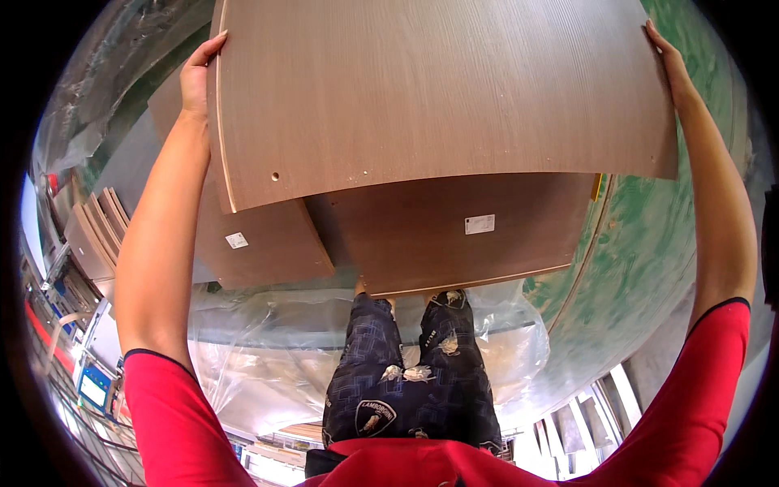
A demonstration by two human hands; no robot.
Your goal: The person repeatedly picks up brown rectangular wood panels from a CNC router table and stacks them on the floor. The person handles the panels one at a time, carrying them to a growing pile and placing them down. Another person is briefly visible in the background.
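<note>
top panel: large brown wood-grain board (438,89), held up flat between both hands, over the stack and in front of the person's chest. Pale edge banding on its left and near rims, one small drilled hole near the left front corner.
left hand: left hand (197,77) on the board's left edge, palm against the rim, thumb up along the corner; fingers go behind the edge, so can't tell how far they curl.
right hand: right hand (669,61) flat on the board's right edge, fingers stretched out and close together along the rim, pressing in, not wrapped round.
stack below: two more brown boards under the held one. Middle panel (454,235) lies straight ahead; lower-left panel (251,243) sticks out to the left.
labels: small white rectangular sticker (479,224) on the middle panel, right of centre; smaller white square sticker (237,240) on the lower-left panel. Print too small to read.
yellow tag: small yellow piece (597,187) at the right end of the stack, just under the held board's edge.
wrapping: clear plastic film (268,357) crumpled on the floor around the feet, below the stack.
floor: green mottled floor (641,260) to the right.
left background: more boards leaning in a row (97,231) at far left, well apart from the stack.
</note>
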